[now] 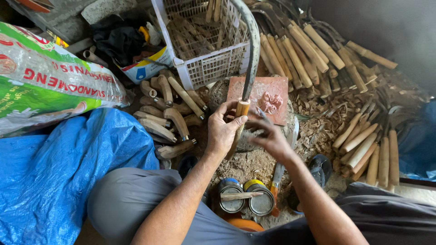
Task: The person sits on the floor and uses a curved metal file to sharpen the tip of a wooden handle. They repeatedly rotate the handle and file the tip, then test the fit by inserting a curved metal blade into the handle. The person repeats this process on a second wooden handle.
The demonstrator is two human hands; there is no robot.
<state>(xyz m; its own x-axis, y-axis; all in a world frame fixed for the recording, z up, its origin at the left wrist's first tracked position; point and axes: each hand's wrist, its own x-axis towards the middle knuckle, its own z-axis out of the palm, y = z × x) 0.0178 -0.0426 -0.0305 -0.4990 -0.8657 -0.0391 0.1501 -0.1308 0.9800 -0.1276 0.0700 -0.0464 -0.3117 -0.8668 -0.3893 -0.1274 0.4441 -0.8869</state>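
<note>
While sitting low among heaps, spreading across the left: a blue tarp, then a printed sack. Standing behind, a white basket. Gripping the sickle upright by its wooden handle, over a stone: left hand, fingers closed. Blurring beside it, right hand, fingers' state unclear. Sitting below, two tins.
</note>
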